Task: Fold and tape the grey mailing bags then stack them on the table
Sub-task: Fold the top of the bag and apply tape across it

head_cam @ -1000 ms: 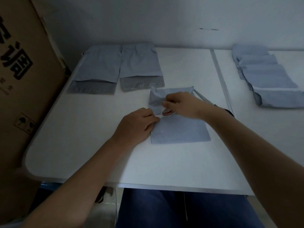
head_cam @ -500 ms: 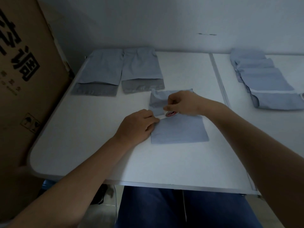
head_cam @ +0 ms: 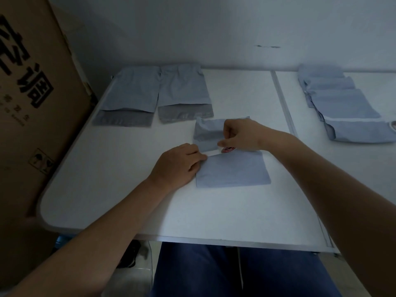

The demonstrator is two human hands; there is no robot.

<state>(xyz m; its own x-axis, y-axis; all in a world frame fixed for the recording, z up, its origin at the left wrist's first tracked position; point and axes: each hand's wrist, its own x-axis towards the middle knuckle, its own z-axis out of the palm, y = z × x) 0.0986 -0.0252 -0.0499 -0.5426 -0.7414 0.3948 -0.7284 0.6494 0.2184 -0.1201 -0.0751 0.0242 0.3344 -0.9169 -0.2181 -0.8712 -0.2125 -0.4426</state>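
— What does the head view show of the two hands?

— Both forearms reach in from the near edge over the white surface (head_cam: 128, 189). The left hand (head_cam: 177, 163) lies knuckles up, fingers bent, its fingertips pressing the left edge of the grey mailing bag (head_cam: 232, 170) at the fold line. The right hand (head_cam: 241, 136) comes from the right with the wrist a little raised; its grip is narrow, thumb and forefinger pinched on a small round red-and-white sticker (head_cam: 228, 149) at the edge of the folded-down flap (head_cam: 206, 136), the other fingers curled.

— And the left grip?

— It holds nothing; it only pins the bag down.

— Where is the bag?

— Flat near the middle of the surface, its upper part folded toward the person.

— What else lies there?

— Two unfolded bags (head_cam: 156, 97) side by side at the far left, flaps open toward the person. An overlapping row of folded bags (head_cam: 342, 108) at the far right, beyond a seam in the surface. A cardboard box (head_cam: 32, 103) with printed characters stands at the left, and blue trousers (head_cam: 214, 273) show below the near edge.
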